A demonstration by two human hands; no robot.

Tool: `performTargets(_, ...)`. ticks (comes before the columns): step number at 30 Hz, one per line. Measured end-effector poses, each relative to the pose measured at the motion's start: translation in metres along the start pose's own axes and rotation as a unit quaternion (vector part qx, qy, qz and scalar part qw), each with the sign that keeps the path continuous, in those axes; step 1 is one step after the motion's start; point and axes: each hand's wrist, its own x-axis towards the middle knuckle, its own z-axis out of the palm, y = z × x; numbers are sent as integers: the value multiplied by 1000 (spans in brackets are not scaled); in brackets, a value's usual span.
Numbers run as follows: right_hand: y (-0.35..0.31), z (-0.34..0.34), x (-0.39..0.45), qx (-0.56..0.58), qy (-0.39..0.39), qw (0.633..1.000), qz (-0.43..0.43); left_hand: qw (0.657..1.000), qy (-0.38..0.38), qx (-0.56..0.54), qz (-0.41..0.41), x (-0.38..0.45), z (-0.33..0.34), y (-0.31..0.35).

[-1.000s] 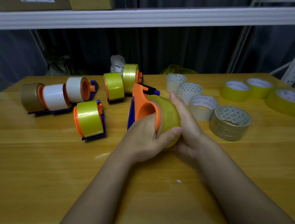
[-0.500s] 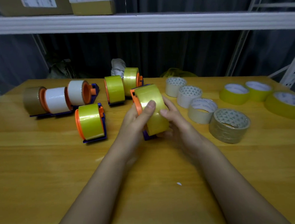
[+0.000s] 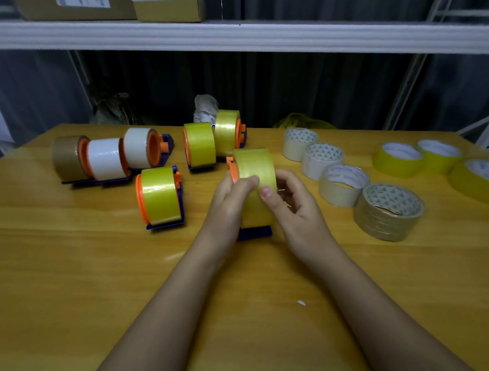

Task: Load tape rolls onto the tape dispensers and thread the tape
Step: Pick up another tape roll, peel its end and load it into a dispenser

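An orange and blue tape dispenser (image 3: 254, 233) stands upright at the middle of the wooden table (image 3: 69, 289) with a yellow tape roll (image 3: 255, 166) on its spool. My left hand (image 3: 228, 198) grips the roll from the left, thumb on the tape face. My right hand (image 3: 290, 202) holds it from the right, thumb pressed on the tape face beside the left thumb. The dispenser's front and blade are hidden behind my hands.
Several loaded dispensers stand at the back left: brown (image 3: 68, 159), white (image 3: 106, 159), white (image 3: 142, 148), yellow (image 3: 159, 194), yellow (image 3: 200, 145), yellow (image 3: 228, 132). Loose rolls lie to the right: beige (image 3: 300, 143), clear (image 3: 389, 211), yellow (image 3: 399, 160). A shelf (image 3: 254, 39) runs overhead.
The dispenser went from tilted on its side to upright on its blue base. Both hands shifted so their thumbs now meet on the tape face.
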Motion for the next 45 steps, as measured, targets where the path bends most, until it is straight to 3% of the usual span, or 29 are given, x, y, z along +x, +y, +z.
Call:
performTargets(5,-6,1,0,21,-1,1000,8,1000,-5,0,1,0,-3,-1)
performTargets(14,-1,-7,0,33,-70,996,52,992,89,-44,-81,2,-2,2)
performTargets(20,-1,-4,-2,-23,-35,999,8,994,61,-45,-73,1,-3,-1)
performTargets(29,-4,-2,-3,-9,6,1000,25,996,42,-17,-82,-3,-4,-2)
performTargets(36,2,-18,-1,-172,-87,981,-13,997,-32,-63,-45,-2,-8,0)
performTargets(45,-6,-22,-4,-222,-66,973,-25,988,-72,-102,-90,-3,-10,2)
